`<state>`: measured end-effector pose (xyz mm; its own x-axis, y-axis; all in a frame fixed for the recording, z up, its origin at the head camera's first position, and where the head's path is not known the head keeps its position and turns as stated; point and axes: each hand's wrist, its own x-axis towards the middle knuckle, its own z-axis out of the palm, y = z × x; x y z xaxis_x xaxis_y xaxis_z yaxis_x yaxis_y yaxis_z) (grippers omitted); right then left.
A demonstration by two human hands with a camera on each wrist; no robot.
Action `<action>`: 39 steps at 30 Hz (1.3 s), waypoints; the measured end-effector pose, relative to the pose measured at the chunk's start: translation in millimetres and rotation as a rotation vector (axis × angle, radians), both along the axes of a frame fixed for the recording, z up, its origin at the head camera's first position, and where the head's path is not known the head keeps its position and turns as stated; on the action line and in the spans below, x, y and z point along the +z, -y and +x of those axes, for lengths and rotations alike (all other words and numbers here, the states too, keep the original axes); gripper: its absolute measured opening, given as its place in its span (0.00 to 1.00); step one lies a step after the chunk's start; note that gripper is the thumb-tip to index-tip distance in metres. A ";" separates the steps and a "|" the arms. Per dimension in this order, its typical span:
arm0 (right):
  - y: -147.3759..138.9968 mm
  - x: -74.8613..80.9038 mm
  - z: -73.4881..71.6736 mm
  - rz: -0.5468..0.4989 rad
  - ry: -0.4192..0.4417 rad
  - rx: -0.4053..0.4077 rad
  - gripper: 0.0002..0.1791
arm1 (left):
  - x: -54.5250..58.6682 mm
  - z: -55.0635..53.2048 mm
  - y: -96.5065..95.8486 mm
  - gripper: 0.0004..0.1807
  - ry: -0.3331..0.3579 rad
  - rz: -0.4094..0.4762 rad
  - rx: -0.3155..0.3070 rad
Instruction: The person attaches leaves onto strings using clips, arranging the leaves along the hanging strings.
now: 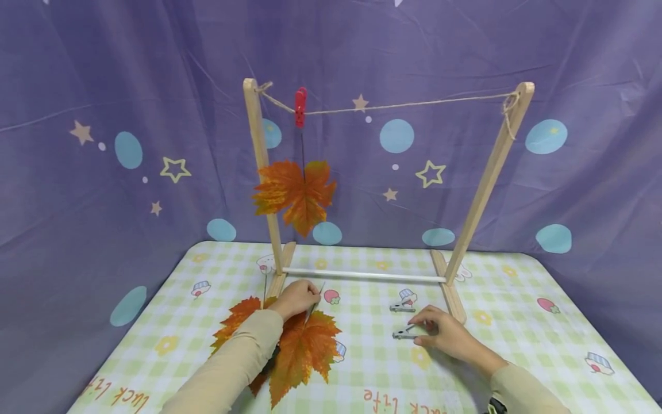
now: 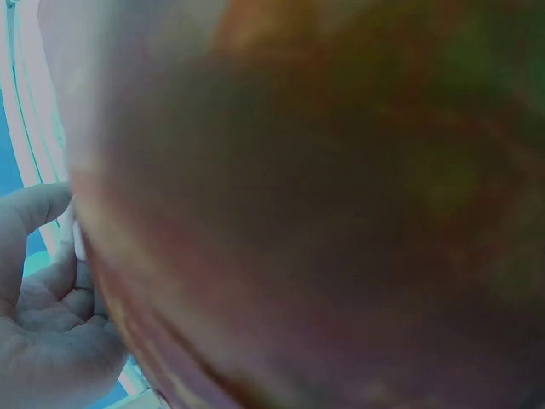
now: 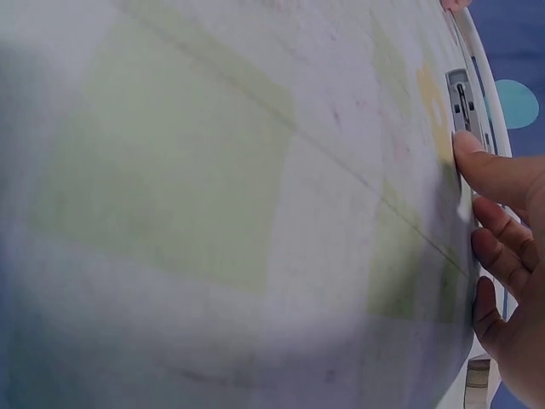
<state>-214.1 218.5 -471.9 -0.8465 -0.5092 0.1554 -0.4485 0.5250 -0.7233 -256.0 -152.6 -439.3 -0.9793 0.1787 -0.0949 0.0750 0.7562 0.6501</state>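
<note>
Head view: forward, down; left wrist: seemingly a leaf (image 2: 366, 179), close.

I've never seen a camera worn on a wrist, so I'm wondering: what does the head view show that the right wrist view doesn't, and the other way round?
Only the head view shows the tan twine line, the red clothespin on it and the orange, lobed leaf hanging below.

Only the right wrist view shows, close up, the long dark slot in a small grey clip.

Both show the right hand with its fingertips at a grey clip, the green-and-white checked cloth and the purple-blue curtain.
</note>
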 end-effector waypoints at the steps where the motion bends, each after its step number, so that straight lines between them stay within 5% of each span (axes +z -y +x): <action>1: 0.5 0.4 0.0 -0.001 0.001 -0.001 0.19 | -1.2 -0.4 0.8 0.06 -0.007 0.010 0.011; 10: 1.6 1.2 1.0 0.042 -0.002 -0.036 0.17 | 5.0 -0.3 3.7 0.08 -0.081 0.101 0.083; 19: 2.0 5.2 1.3 0.018 0.012 -0.032 0.18 | 38.0 10.7 0.4 0.07 -0.185 0.215 0.131; 39: -1.1 0.1 -0.6 0.014 0.020 -0.042 0.17 | 83.7 22.5 -5.5 0.05 -0.276 0.242 0.047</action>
